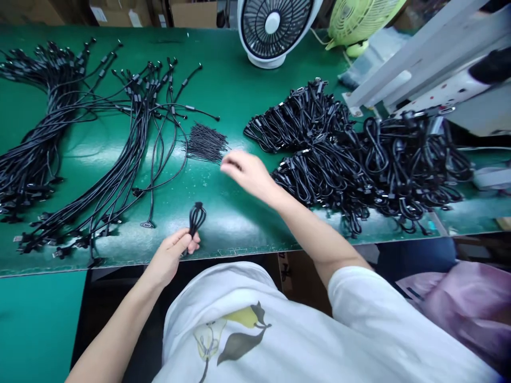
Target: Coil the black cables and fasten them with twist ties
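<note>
My left hand point(178, 250) is closed around a coiled black cable point(197, 217) near the table's front edge, the loops standing up out of the fingers. My right hand point(247, 170) reaches over the table with thumb and fingers drawn together. Its fingertips are at the right edge of a flat pile of short black twist ties point(205, 142); whether a tie is between them is too small to tell. Left of the ties lies a bunch of long uncoiled black cables point(138, 127), connectors at both ends.
A larger cable bunch point(51, 106) lies at far left. Heaped coiled cables point(311, 122) cover the right side of the green table point(223, 80). A white fan point(265, 61) and a yellow-green fan point(355, 24) stand behind, beside a grey metal frame point(423, 58).
</note>
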A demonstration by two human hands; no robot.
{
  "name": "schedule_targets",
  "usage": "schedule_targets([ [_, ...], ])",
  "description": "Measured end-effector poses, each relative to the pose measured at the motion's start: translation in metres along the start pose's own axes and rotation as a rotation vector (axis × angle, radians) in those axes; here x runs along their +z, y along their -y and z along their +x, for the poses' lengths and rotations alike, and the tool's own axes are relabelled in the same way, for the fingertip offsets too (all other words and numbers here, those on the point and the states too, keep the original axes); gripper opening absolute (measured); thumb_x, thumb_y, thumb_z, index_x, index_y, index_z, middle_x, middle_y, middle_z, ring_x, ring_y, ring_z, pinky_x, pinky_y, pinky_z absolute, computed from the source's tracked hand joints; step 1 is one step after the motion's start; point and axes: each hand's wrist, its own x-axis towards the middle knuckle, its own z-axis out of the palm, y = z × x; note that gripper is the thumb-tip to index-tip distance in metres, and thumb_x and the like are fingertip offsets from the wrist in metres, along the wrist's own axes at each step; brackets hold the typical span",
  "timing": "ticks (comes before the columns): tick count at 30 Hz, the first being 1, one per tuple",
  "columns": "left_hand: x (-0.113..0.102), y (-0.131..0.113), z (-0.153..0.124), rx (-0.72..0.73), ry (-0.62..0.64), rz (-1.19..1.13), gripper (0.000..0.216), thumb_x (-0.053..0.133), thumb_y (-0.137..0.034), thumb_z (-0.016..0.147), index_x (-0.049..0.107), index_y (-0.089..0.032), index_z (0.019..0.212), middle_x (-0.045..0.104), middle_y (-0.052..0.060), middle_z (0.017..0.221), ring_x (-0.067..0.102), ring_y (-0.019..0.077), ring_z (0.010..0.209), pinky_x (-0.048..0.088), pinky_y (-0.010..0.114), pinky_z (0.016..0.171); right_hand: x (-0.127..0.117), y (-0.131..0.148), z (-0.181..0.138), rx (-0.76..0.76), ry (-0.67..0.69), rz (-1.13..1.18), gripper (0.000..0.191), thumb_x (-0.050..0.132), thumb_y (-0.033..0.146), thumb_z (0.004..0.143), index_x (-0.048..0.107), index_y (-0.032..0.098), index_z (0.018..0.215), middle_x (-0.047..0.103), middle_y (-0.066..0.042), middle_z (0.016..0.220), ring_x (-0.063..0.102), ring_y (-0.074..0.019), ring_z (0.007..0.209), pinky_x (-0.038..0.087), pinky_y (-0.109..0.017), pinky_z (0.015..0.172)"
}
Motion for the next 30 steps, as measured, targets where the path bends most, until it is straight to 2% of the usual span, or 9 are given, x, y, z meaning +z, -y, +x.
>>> schedule_targets([
  [2, 0.004, -0.001, 0.0, 0.042, -0.066, -0.104, 0.034, 0.069, -0.048, 0.08, 0.063, -0.015, 0.08, 0.047, -0.003, 0.061, 0.042, 0.0118, 0.061, 0.039, 0.029, 0.068, 0.009, -0.028, 0.02, 0.344, -0.085, -0.173, 0.024, 0.045, 0.027, 0.097, 0.06, 0.011, 0.109, 0.062, -0.016, 0.113, 0.056, -0.0235, 0.097, 0.039, -0.034, 0.083],
  [4, 0.009, -0.002, -0.001, 0.069, -0.107, -0.203, 0.033, 0.072, -0.046, 0.078, 0.062, -0.014, 0.079, 0.044, -0.004, 0.061, 0.039, 0.0099, 0.058, 0.036, 0.027, 0.062, 0.02, -0.048, 0.034, 0.469, -0.025, -0.256, 0.022, 0.049, 0.023, 0.093, 0.061, 0.011, 0.106, 0.061, -0.017, 0.115, 0.056, -0.0252, 0.099, 0.04, -0.034, 0.083],
  [8, 0.013, -0.003, -0.004, 0.114, -0.171, -0.288, 0.034, 0.075, -0.044, 0.075, 0.062, -0.013, 0.077, 0.043, -0.004, 0.061, 0.038, 0.0083, 0.056, 0.033, 0.025, 0.057, 0.028, -0.058, 0.036, 0.437, 0.0, -0.279, 0.022, 0.044, 0.018, 0.092, 0.062, 0.013, 0.101, 0.063, -0.017, 0.112, 0.057, -0.0259, 0.098, 0.04, -0.034, 0.082],
  [12, 0.015, -0.006, -0.006, 0.135, -0.165, -0.312, 0.033, 0.076, -0.042, 0.075, 0.064, -0.012, 0.082, 0.042, -0.003, 0.061, 0.038, 0.008, 0.056, 0.033, 0.025, 0.056, 0.013, -0.051, 0.02, 0.424, -0.129, -0.289, 0.022, 0.042, 0.019, 0.091, 0.06, 0.014, 0.101, 0.061, -0.018, 0.113, 0.056, -0.0265, 0.097, 0.04, -0.034, 0.079],
  [15, 0.021, -0.009, -0.003, 0.132, -0.124, -0.339, 0.035, 0.075, -0.04, 0.078, 0.067, -0.011, 0.096, 0.041, -0.004, 0.062, 0.036, 0.0076, 0.055, 0.033, 0.024, 0.056, 0.009, -0.034, -0.001, 0.394, -0.218, -0.097, 0.018, 0.045, 0.021, 0.091, 0.058, 0.014, 0.101, 0.065, -0.014, 0.099, 0.057, -0.0227, 0.086, 0.041, -0.032, 0.077],
  [19, 0.032, -0.01, 0.004, 0.143, -0.033, -0.35, 0.049, 0.071, -0.037, 0.082, 0.058, -0.017, 0.125, 0.04, -0.006, 0.063, 0.035, 0.0079, 0.055, 0.033, 0.023, 0.057, 0.032, 0.017, -0.039, 0.226, -0.072, 0.588, 0.016, 0.049, 0.028, 0.09, 0.058, 0.017, 0.099, 0.062, -0.001, 0.079, 0.055, -0.0124, 0.063, 0.043, -0.025, 0.066],
  [21, 0.034, -0.006, 0.007, 0.174, -0.02, -0.3, 0.048, 0.068, -0.038, 0.084, 0.057, -0.019, 0.126, 0.04, -0.006, 0.064, 0.036, 0.0086, 0.056, 0.034, 0.024, 0.058, 0.047, 0.045, -0.058, 0.126, 0.04, 0.736, 0.015, 0.05, 0.028, 0.09, 0.06, 0.017, 0.093, 0.061, 0.001, 0.077, 0.054, -0.01, 0.06, 0.042, -0.023, 0.063],
  [26, 0.023, 0.005, 0.002, 0.32, -0.192, 0.071, 0.036, 0.058, -0.039, 0.09, 0.063, -0.015, 0.116, 0.049, -0.003, 0.068, 0.044, 0.011, 0.063, 0.038, 0.026, 0.064, 0.057, 0.081, -0.079, -0.201, -0.052, 0.175, 0.021, 0.044, 0.02, 0.095, 0.063, 0.015, 0.088, 0.06, -0.004, 0.081, 0.052, -0.0134, 0.072, 0.037, -0.026, 0.067],
  [30, 0.011, 0.006, 0.0, 0.34, -0.299, 0.304, 0.035, 0.055, -0.033, 0.09, 0.065, -0.014, 0.118, 0.052, -0.003, 0.065, 0.045, 0.0119, 0.06, 0.039, 0.026, 0.062, 0.046, 0.084, -0.073, -0.623, -0.055, -0.344, 0.032, 0.033, 0.014, 0.099, 0.065, 0.013, 0.09, 0.062, -0.009, 0.086, 0.054, -0.0181, 0.078, 0.037, -0.033, 0.069],
])
